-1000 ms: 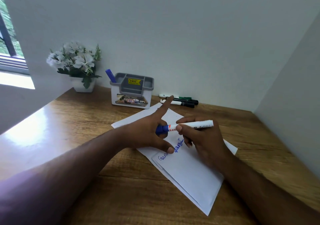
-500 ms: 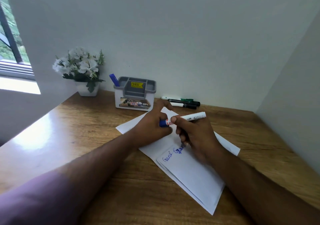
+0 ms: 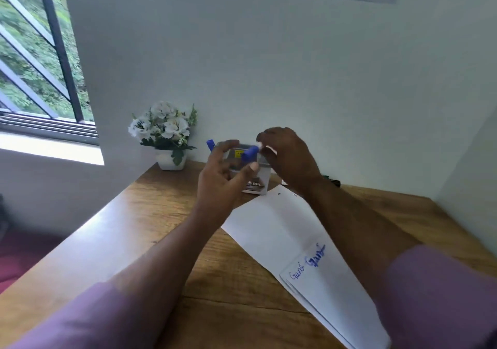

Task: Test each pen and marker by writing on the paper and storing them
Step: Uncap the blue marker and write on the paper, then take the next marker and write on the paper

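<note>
Head view, nearest first: two purple sleeves [image 3: 441,295] frame the folded white paper [image 3: 295,230], which lies on the wooden desk [image 3: 150,241] with two blue test scribbles at its near end. Beyond it both hands are raised just in front of the desk organiser [image 3: 256,186]. The right hand [image 3: 289,157] grips the blue-capped whiteboard marker [image 3: 251,152] by its white barrel; the marker's long axis runs roughly level, cap end pointing left toward the left hand [image 3: 222,176], which hangs loosely spread beside the cap, fingers relaxed and apparently holding nothing. The organiser sits directly behind and below the marker, so I judge that storing it calls for tipping the barrel upright and lowering it in; the right hand is the nearer and already has it. One blue pen [image 3: 210,144] stands in the organiser's left compartment; the hands hide the other compartments. Behind the right wrist a dark marker end [image 3: 334,182] shows on the desk. A pot of white flowers [image 3: 164,130] stands left of the organiser, against the wall.
</note>
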The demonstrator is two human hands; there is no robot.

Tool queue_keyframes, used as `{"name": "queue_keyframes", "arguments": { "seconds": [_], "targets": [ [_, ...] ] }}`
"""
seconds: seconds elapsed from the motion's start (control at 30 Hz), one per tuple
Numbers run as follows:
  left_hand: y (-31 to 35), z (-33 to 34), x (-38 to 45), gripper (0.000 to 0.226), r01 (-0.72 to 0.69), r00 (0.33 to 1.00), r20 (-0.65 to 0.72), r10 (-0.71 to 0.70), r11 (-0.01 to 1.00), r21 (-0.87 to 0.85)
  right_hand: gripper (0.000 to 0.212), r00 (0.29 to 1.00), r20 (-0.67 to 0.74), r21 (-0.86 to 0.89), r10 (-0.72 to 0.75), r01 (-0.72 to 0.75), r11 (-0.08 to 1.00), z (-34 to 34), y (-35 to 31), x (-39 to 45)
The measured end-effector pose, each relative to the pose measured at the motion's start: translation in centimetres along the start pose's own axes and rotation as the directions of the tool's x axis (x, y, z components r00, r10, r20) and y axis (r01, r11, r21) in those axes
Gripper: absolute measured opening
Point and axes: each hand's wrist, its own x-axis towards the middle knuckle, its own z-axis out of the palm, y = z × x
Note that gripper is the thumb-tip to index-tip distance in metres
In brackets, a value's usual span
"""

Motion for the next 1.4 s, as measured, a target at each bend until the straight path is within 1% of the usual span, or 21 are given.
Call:
{"name": "queue_keyframes", "arguments": {
  "seconds": [0.03, 0.1, 0.13, 0.2, 0.33, 0.4, 0.47, 0.57, 0.63, 0.7, 0.77, 0.83, 0.9, 0.97, 1.0, 1.07, 1.1, 1.17, 1.27, 1.33, 1.4],
  "targets": [
    [-0.6, -0.4, 0.0, 0.037, 0.021, 0.999, -0.034, -0.021, 1.000, 0.006, 0.019, 0.991, 0.029, 0.098, 0.130, -0.133, 0.986, 0.0, 0.2, 0.8],
    [-2.0, -0.9, 0.2, 0.029, 0.053, 0.994, -0.105, -0.033, 0.978, 0.200, 0.017, 0.932, 0.169, 0.262, 0.320, -0.356, 0.897, 0.1, -0.1, 2.1],
    [-2.7, -1.0, 0.2, 0.022, 0.073, 0.992, -0.117, -0.040, 0.954, 0.291, 0.019, 0.910, 0.221, 0.315, 0.352, -0.408, 0.857, 0.4, -0.4, 2.6],
    [-3.5, -1.0, 0.5, 0.013, 0.120, 0.990, -0.109, -0.087, 0.931, 0.345, 0.025, 0.890, 0.285, 0.403, 0.356, -0.448, 0.798, 1.3, -0.9, 3.2],
    [-4.0, -0.8, 1.2, 0.010, 0.134, 0.991, -0.060, -0.119, 0.903, 0.409, 0.027, 0.837, 0.407, 0.367, 0.366, -0.517, 0.773, 3.6, -0.4, 3.5],
    [-4.4, -0.8, 1.2, 0.010, 0.134, 0.991, -0.046, -0.126, 0.894, 0.427, 0.029, 0.832, 0.399, 0.378, 0.386, -0.532, 0.758, 4.6, 0.2, 3.5],
    [-4.6, -0.8, 1.3, 0.012, 0.131, 0.990, -0.014, -0.140, 0.880, 0.456, 0.030, 0.844, 0.341, 0.403, 0.414, -0.529, 0.747, 5.3, 0.5, 3.4],
    [-4.6, -0.7, 1.4, 0.014, 0.114, 0.989, 0.028, -0.146, 0.868, 0.483, 0.047, 0.846, 0.328, 0.436, 0.420, -0.530, 0.728, 5.6, 0.7, 3.4],
    [-4.3, -0.6, 1.2, 0.013, 0.088, 0.991, 0.047, -0.129, 0.858, 0.507, 0.051, 0.854, 0.309, 0.446, 0.419, -0.519, 0.729, 5.1, 0.8, 3.5],
    [-4.2, -0.6, 1.2, 0.012, 0.031, 0.992, 0.089, -0.092, 0.848, 0.529, 0.044, 0.862, 0.255, 0.485, 0.439, -0.507, 0.713, 4.1, 1.4, 3.5],
    [-4.0, -0.1, 1.0, 0.011, -0.059, 0.987, 0.157, -0.034, 0.835, 0.547, 0.028, 0.869, 0.184, 0.487, 0.459, -0.486, 0.726, 2.7, 2.6, 2.8],
    [-3.8, 0.4, 0.9, 0.014, -0.157, 0.971, 0.238, 0.019, 0.802, 0.576, 0.011, 0.867, 0.150, 0.428, 0.475, -0.490, 0.760, 1.4, 4.3, 1.4],
    [-3.7, 1.0, 0.9, 0.017, -0.222, 0.950, 0.310, 0.035, 0.773, 0.594, 0.005, 0.857, 0.208, 0.276, 0.472, -0.514, 0.812, 0.5, 6.2, -0.7],
    [-3.7, 1.4, 0.9, 0.018, -0.246, 0.931, 0.364, 0.023, 0.777, 0.580, 0.006, 0.837, 0.346, 0.040, 0.425, -0.465, 0.884, 0.4, 7.8, -3.0],
    [-3.8, 1.6, 0.9, 0.019, -0.252, 0.918, 0.398, 0.007, 0.784, 0.568, 0.010, 0.809, 0.413, -0.070, 0.418, -0.429, 0.900, 0.5, 8.3, -4.1],
    [-4.0, 1.8, 0.8, 0.024, -0.250, 0.882, 0.468, -0.062, 0.779, 0.575, 0.024, 0.752, 0.485, -0.227, 0.446, -0.384, 0.895, 0.6, 8.6, -5.6],
    [-4.1, 1.9, 0.7, 0.026, -0.243, 0.862, 0.496, -0.108, 0.771, 0.589, 0.030, 0.740, 0.494, -0.282, 0.456, -0.360, 0.889, 0.7, 8.7, -5.9],
    [-4.4, 1.9, 0.6, 0.029, -0.229, 0.834, 0.527, -0.165, 0.766, 0.601, 0.034, 0.739, 0.505, -0.375, 0.445, -0.277, 0.885, 0.9, 8.7, -6.0],
    [-4.4, 1.9, 0.5, 0.033, -0.247, 0.798, 0.565, -0.208, 0.742, 0.623, 0.031, 0.699, 0.540, -0.473, 0.469, -0.210, 0.856, 1.0, 9.1, -5.2],
    [-4.4, 1.9, 0.4, 0.034, -0.271, 0.790, 0.574, -0.215, 0.718, 0.641, 0.035, 0.677, 0.570, -0.474, 0.465, -0.192, 0.859, 1.0, 9.1, -4.8],
    [-4.3, 1.9, 0.3, 0.035, -0.274, 0.814, 0.550, -0.188, 0.710, 0.649, 0.038, 0.678, 0.577, -0.414, 0.455, -0.237, 0.879, 0.0, 8.1, -4.5]
  ]
}}
